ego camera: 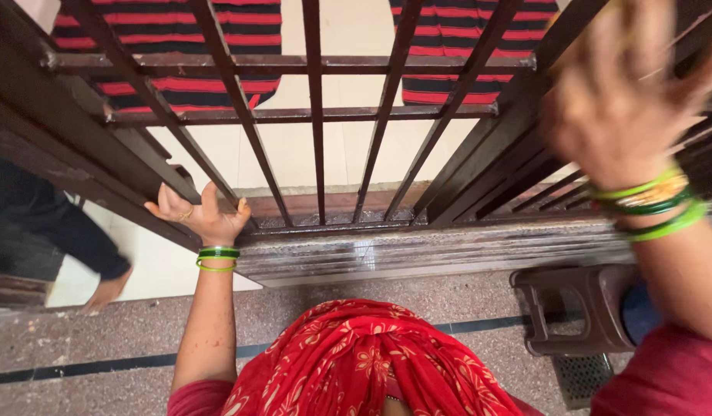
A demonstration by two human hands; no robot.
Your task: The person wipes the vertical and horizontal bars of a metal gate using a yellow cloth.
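Grille [317,115] bars: left hand [202,216] is gripping one low down, right hand [618,108] is blurring open-fingered, holding nothing, needing a steady bar.

I count two hands of my own at the railing: the left hand [200,216] and the right hand [618,108]. Two striped cloths [171,38] hang beyond the bars, one brown plastic stool [579,308] stands on the floor, and one other person's foot [105,291] shows.
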